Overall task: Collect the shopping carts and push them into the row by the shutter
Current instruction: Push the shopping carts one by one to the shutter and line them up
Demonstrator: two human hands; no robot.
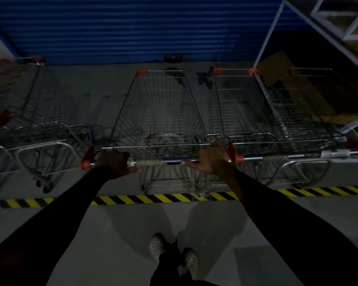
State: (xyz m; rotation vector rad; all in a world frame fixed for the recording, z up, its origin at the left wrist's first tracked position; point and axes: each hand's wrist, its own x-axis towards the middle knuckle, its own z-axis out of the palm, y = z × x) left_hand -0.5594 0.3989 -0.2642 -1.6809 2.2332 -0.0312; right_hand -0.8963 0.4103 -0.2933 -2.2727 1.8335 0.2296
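Across the far side, the blue roller shutter (pixel 132 27) closes off the wall, and the grey concrete floor (pixel 112 223) runs back from it to a yellow-and-black hazard stripe (pixel 153 198). Parked carts (pixel 246 112) stand nose to the shutter on the right. Another cart (pixel 35 120) stands apart on the left, leaving a gap.

Into that gap points the centre shopping cart (pixel 159 112). Its basket's long axis runs straight away from the person toward the shutter, and its right side is just beside the nearest parked cart. Its handle bar (pixel 170 159) lies crosswise, nearest the body.

The left hand (pixel 114 164) is wrapped round the bar's left end. The right hand (pixel 210 159) lies over the right end with the thumb stretched along it, but the dim view does not show whether its fingers curl under. Both arms reach about equally, so a straight forward push looks called for.
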